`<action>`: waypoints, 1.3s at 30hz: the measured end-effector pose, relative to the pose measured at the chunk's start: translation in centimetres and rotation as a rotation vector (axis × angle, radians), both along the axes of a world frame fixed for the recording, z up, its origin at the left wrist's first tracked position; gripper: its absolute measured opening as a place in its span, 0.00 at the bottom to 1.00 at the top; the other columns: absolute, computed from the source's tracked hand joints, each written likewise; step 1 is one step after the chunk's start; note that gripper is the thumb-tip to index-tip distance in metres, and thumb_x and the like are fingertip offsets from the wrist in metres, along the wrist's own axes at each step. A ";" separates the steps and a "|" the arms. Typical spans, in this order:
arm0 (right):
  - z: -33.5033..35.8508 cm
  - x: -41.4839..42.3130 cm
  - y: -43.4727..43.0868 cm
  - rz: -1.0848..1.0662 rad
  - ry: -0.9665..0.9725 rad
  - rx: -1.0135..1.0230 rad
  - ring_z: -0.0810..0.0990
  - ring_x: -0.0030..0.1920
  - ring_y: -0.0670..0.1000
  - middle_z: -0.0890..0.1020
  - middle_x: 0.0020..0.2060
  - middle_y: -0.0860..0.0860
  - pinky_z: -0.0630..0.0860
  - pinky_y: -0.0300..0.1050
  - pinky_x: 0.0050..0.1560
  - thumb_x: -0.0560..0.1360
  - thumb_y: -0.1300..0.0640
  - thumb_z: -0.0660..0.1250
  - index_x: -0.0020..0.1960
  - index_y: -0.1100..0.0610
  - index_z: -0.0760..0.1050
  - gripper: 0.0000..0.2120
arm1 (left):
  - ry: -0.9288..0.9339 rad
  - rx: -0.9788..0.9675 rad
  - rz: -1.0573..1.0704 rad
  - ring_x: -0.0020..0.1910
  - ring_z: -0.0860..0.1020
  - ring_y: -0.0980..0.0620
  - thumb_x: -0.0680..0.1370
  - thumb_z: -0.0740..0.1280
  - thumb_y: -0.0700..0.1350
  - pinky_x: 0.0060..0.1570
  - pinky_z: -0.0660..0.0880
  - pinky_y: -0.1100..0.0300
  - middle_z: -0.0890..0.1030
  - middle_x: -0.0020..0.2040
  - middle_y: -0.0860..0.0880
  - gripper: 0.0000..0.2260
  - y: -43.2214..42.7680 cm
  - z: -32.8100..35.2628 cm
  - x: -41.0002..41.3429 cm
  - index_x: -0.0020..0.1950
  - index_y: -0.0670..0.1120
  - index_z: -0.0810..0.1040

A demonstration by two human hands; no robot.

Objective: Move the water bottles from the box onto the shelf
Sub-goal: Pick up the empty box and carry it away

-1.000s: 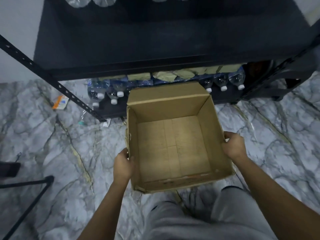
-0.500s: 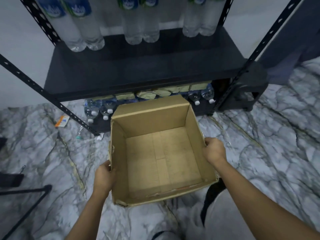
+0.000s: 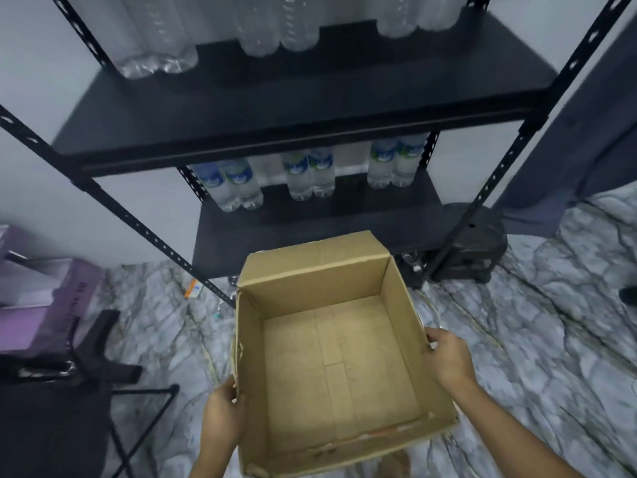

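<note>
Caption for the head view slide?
Left hand and right hand grip an empty cardboard box before a shelf holding water bottles.

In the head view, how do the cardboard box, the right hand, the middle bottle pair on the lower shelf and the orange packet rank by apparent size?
1. cardboard box, clearly largest.
2. right hand and middle bottle pair look about alike; the hand is nearer the camera, so no ranking.
3. orange packet, smallest.

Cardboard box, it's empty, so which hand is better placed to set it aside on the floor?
Probably the right. The right hand grips the cardboard box midway along its right wall, marble floor beside it; the left hand holds the near left corner, near a purple container and black stand.
</note>
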State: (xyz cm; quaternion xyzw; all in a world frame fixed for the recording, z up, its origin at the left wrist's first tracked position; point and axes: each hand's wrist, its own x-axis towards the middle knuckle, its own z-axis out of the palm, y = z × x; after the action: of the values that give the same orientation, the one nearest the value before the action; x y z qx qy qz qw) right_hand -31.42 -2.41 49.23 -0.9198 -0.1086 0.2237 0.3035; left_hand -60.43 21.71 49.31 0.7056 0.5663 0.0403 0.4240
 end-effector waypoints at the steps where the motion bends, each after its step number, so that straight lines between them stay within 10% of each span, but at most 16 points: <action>1: 0.9 0.0 -0.1 0.004 -0.003 0.018 0.77 0.31 0.47 0.85 0.36 0.52 0.74 0.43 0.31 0.73 0.67 0.64 0.42 0.55 0.83 0.12 | 0.005 0.005 -0.006 0.38 0.85 0.50 0.79 0.66 0.43 0.37 0.81 0.49 0.86 0.36 0.51 0.06 0.3 0.8 0.0 0.46 0.51 0.83; 26: 5.1 -1.9 2.9 -0.037 -0.061 0.026 0.80 0.38 0.50 0.85 0.40 0.50 0.72 0.40 0.31 0.75 0.61 0.65 0.50 0.51 0.84 0.10 | -0.092 -0.034 -0.072 0.41 0.85 0.51 0.76 0.66 0.48 0.42 0.81 0.48 0.87 0.41 0.51 0.07 5.1 7.1 0.0 0.44 0.61 0.80; 39: 5.3 -1.5 -6.3 -0.403 -0.030 0.071 0.79 0.37 0.47 0.86 0.41 0.49 0.75 0.41 0.37 0.77 0.58 0.66 0.50 0.52 0.84 0.09 | -0.055 -0.041 -0.379 0.47 0.85 0.54 0.76 0.66 0.43 0.41 0.81 0.53 0.87 0.46 0.53 0.13 2.3 7.1 8.8 0.55 0.60 0.82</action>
State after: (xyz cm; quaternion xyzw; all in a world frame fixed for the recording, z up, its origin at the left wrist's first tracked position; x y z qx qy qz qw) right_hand -32.92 -8.69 54.52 -0.9148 0.0651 0.1410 0.3728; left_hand -51.59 24.04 56.40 0.7894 0.4121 -0.0326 0.4538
